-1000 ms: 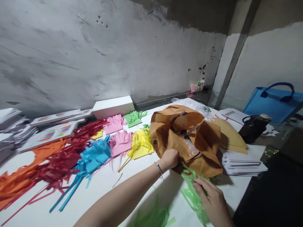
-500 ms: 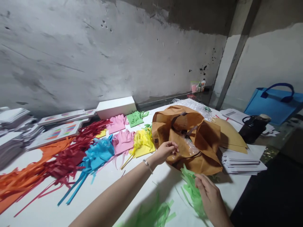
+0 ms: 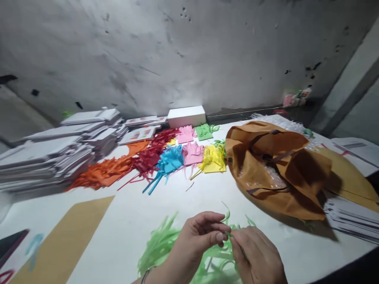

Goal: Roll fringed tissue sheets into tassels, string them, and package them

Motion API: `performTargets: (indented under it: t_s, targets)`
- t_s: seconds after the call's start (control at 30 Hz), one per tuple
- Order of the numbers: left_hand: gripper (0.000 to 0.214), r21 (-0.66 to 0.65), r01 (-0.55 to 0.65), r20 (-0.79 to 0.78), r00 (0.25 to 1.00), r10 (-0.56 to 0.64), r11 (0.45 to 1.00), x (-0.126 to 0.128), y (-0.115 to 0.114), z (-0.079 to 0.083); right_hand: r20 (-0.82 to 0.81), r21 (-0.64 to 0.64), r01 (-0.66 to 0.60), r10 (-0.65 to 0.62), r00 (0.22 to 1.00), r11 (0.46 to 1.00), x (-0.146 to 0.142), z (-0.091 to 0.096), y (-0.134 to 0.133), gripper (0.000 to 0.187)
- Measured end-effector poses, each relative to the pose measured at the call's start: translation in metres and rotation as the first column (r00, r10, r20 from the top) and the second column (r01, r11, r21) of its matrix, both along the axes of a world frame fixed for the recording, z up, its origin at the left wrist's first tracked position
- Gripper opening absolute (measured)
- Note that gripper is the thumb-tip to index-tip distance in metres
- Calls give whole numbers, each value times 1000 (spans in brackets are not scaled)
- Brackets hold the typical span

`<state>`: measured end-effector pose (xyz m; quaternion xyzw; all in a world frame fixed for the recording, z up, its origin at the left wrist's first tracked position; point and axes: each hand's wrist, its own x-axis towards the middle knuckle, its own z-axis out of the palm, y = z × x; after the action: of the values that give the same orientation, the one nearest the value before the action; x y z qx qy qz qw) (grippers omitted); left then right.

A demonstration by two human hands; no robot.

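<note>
My right hand (image 3: 259, 254) is closed in a pinch on a thin green paper strip (image 3: 229, 234). The fingers of my left hand (image 3: 201, 240) curl round the same strip from the other side, thumb tip against it, and the two hands nearly touch. Under and around them lies a loose heap of light green paper strips (image 3: 161, 244), partly hidden by my hands and wrists. A slumped brown fabric bag (image 3: 248, 169) with dark straps stands to the right, its mouth gaping over clear plastic.
Bundles of fringed paper in orange (image 3: 109, 169), dark red (image 3: 148, 157), blue (image 3: 171, 159), pink (image 3: 192, 153) and yellow (image 3: 214, 159) lie across the white table. Paper stacks (image 3: 68, 146) rise at left, with a white box (image 3: 186, 116) by the wall and brown card (image 3: 68, 236) near front left.
My view has swung left. My left hand has left the brown bag's edge and come down to meet my right hand over the green strips.
</note>
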<state>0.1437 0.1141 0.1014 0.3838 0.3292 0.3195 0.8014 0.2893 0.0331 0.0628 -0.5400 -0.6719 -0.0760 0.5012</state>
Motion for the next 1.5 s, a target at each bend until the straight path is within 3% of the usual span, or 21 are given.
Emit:
performTargets:
  t_s: [0.13, 0.23, 0.4, 0.47, 0.6, 0.67, 0.77, 0.8, 1.03, 1.23, 1.33, 1.5]
  targets:
    - [30, 106, -124, -18, 992, 127, 987, -22, -16, -8, 85, -54, -76, 80, 993, 996, -13, 1, -2, 18]
    - [23, 296, -150, -54, 983, 173, 943, -35, -25, -13, 84, -51, -148, 152, 985, 988, -20, 7, -3, 16]
    - [20, 676, -150, -14, 976, 216, 722, -53, -35, -23, 15, -75, -238, 240, 971, 968, -31, 17, -3, 17]
    - [25, 702, -157, -2, 975, 223, 694, -57, -38, -28, 17, -105, -268, 272, 962, 958, -34, 19, -4, 17]
    - [29, 646, -200, 13, 968, 252, 736, -62, -44, -33, 83, -176, -291, 309, 948, 940, -37, 24, -5, 15]
    - [30, 698, -192, -9, 961, 276, 690, -64, -45, -32, 95, -187, -280, 301, 949, 942, -40, 26, -5, 15]
    - [32, 813, -141, -49, 950, 308, 564, -69, -46, -28, 104, -213, -267, 293, 950, 940, -45, 27, -4, 16]
    - [32, 824, -133, -54, 949, 311, 550, -71, -46, -27, 108, -217, -267, 294, 950, 939, -47, 28, -4, 16]
    - [18, 652, -223, -40, 944, 326, 725, -78, -53, -32, 121, -225, -338, 370, 921, 914, -53, 31, -7, 19]
    - [6, 531, -181, -3, 976, 216, 828, -84, -55, -29, 53, -264, -345, 370, 927, 901, -57, 26, -14, 20]
    - [1, 451, -189, -13, 976, 218, 872, -86, -54, -27, 30, -281, -362, 385, 922, 889, -61, 23, -17, 18]
    - [6, 309, -129, 44, 992, 121, 942, -88, -52, -25, -8, -274, -386, 400, 917, 881, -66, 25, -20, 18]
